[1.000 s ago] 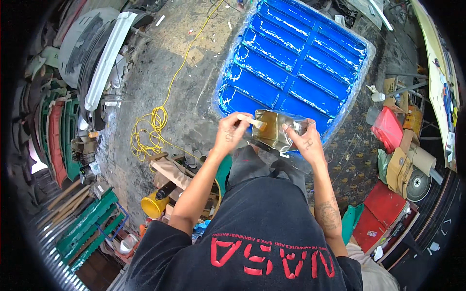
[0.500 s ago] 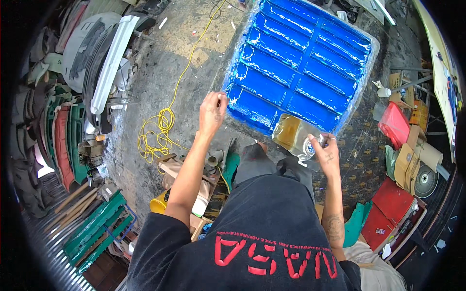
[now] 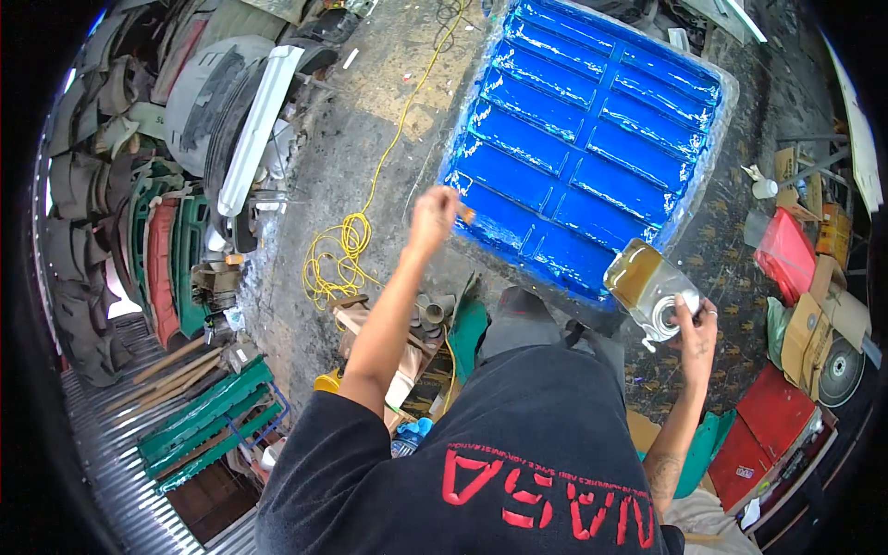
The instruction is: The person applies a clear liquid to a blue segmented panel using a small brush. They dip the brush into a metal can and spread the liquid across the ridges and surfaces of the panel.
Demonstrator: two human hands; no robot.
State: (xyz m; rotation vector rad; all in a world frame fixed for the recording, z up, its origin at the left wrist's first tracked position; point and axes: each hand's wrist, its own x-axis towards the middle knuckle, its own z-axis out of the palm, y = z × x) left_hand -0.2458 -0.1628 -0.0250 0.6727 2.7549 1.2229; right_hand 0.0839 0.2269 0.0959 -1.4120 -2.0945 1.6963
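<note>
In front of me on the floor lies a large blue ribbed panel [image 3: 592, 132], glossy with pale streaks, with rows of rectangular recesses and a rough whitish rim. My left hand [image 3: 433, 222] is closed over the panel's near left corner. A small brown-tipped tool [image 3: 466, 215] sticks out of its fingers toward the blue surface; blur hides its exact kind. My right hand [image 3: 696, 326] grips a clear plastic container [image 3: 647, 289], cut open on one side, with amber liquid in it and a round white neck. It is tilted beside the panel's near right corner.
A coiled yellow cord [image 3: 347, 254] lies on the floor at left. Stacked curved panels [image 3: 171, 268] and a long white strip [image 3: 259, 129] fill the left side. At right are a red box [image 3: 763, 421], cardboard [image 3: 803, 333] and a grinding disc [image 3: 840, 368].
My right hand has moved the container right, away from the panel's near edge. My left hand has shifted slightly, and the brown tip now shows at its fingers. The view has shifted too.
</note>
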